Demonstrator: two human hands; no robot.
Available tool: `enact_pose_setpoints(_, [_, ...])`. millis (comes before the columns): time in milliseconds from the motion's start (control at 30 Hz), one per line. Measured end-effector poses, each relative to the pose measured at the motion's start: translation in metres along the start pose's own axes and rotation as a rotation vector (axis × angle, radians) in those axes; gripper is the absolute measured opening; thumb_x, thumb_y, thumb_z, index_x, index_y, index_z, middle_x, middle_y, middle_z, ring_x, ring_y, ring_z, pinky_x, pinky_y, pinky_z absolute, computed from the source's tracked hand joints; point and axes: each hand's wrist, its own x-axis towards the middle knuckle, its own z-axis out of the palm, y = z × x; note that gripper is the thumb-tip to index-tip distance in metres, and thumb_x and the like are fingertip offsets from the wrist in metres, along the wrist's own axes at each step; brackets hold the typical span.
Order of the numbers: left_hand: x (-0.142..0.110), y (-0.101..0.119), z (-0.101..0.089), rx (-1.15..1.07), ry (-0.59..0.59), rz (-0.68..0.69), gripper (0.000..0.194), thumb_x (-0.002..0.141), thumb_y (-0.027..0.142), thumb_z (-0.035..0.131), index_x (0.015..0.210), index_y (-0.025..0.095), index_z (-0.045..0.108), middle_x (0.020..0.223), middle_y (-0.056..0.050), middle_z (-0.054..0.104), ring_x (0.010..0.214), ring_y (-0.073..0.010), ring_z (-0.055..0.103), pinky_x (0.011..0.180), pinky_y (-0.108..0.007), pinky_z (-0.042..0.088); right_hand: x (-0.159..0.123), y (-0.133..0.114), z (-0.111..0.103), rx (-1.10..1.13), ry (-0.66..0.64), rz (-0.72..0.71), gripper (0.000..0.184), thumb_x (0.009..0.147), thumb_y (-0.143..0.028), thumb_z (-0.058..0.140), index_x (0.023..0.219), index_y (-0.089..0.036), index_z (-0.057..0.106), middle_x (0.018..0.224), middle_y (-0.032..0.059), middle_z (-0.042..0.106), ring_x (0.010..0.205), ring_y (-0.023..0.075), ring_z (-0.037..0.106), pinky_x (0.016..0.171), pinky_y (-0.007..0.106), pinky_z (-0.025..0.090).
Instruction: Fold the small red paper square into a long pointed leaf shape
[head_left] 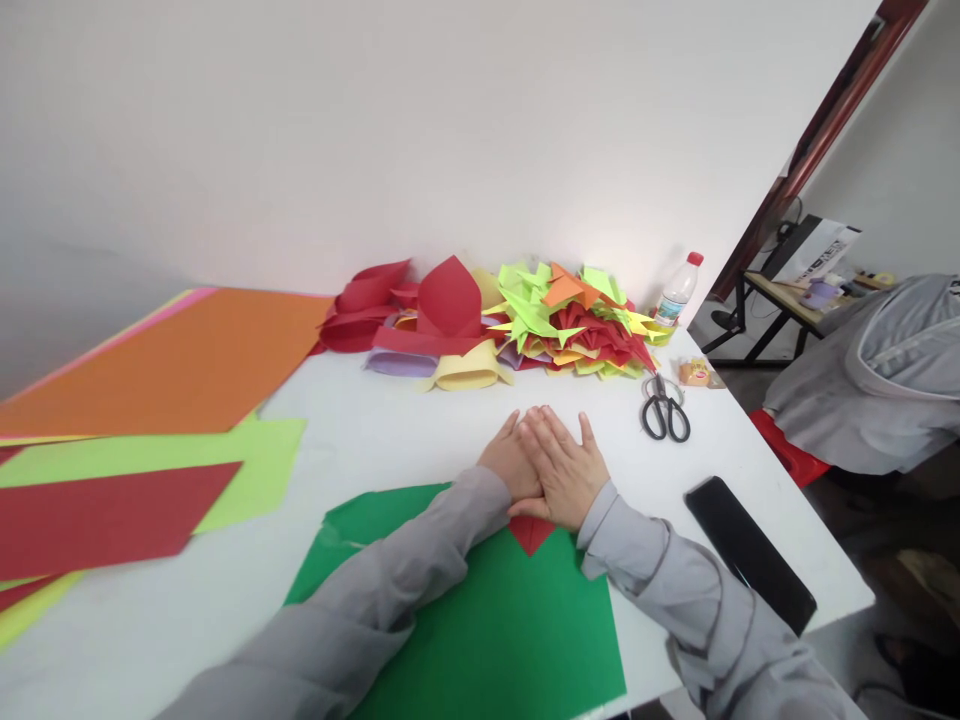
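Under my two stacked hands lies a piece of red folded paper (532,537), with only its pointed lower tip showing. My right hand (564,468) rests flat on top, fingers straight and thumb stretched out to the left. Beneath it, my left hand (508,462) lies palm down, partly covered; what shows of it is flat. Both press on the red paper, whose upper part is hidden. A large green sheet (517,620) spreads under the red paper and my forearms.
Colored sheets, orange (187,360) and red (112,515) among them, are layered at left. Along the wall sit folded paper shapes (450,300) and a spiky pile (570,320). Scissors (665,412), a bottle (677,290), a small packet (694,373) and a black phone (750,553) are right. A person (870,370) is beyond the table.
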Motion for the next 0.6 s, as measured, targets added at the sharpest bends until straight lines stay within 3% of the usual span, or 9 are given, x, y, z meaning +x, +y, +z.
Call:
enact_pose_setpoints(100, [-0.002, -0.009, -0.004, 0.054, -0.196, 0.005, 0.059, 0.084, 0.038, 0.043, 0.132, 0.005, 0.047, 0.136, -0.023, 0.047, 0.129, -0.0348, 0.04, 0.107, -0.05, 0.027, -0.001, -0.001, -0.001, 0.012, -0.02, 0.04, 0.084, 0.087, -0.066, 0.029, 0.146, -0.008, 0.019, 0.153, 0.0146, 0.018, 0.143, 0.0274, 0.007, 0.112, 0.055, -0.001])
enact_pose_setpoints(167, [-0.005, -0.015, -0.007, 0.101, -0.261, -0.061, 0.065, 0.083, 0.042, 0.045, 0.134, 0.001, 0.044, 0.139, -0.025, 0.042, 0.132, -0.0347, 0.037, 0.109, -0.051, 0.024, -0.002, -0.003, -0.001, 0.043, -0.052, 0.099, 0.085, 0.087, -0.067, 0.027, 0.146, -0.006, 0.02, 0.153, 0.0156, 0.016, 0.142, 0.0278, 0.01, 0.112, 0.055, 0.001])
enact_pose_setpoints(333, [-0.014, -0.023, -0.013, 0.162, -0.256, -0.158, 0.058, 0.09, 0.037, 0.033, 0.136, 0.002, 0.041, 0.145, -0.019, 0.037, 0.135, -0.0299, 0.032, 0.111, -0.049, 0.02, -0.008, -0.013, 0.002, 0.143, -0.161, 0.184, 0.089, 0.086, -0.07, 0.022, 0.143, -0.002, 0.025, 0.151, 0.0187, 0.019, 0.141, 0.0287, 0.018, 0.113, 0.054, 0.008])
enact_pose_setpoints(600, [-0.015, -0.022, -0.009, 0.162, -0.247, -0.187, 0.056, 0.093, 0.033, 0.024, 0.137, 0.002, 0.038, 0.147, -0.018, 0.033, 0.137, -0.028, 0.03, 0.111, -0.049, 0.018, -0.01, -0.014, 0.001, 0.193, -0.23, 0.189, 0.087, 0.086, -0.07, 0.022, 0.142, -0.003, 0.029, 0.15, 0.0189, 0.022, 0.14, 0.0297, 0.019, 0.112, 0.058, 0.004])
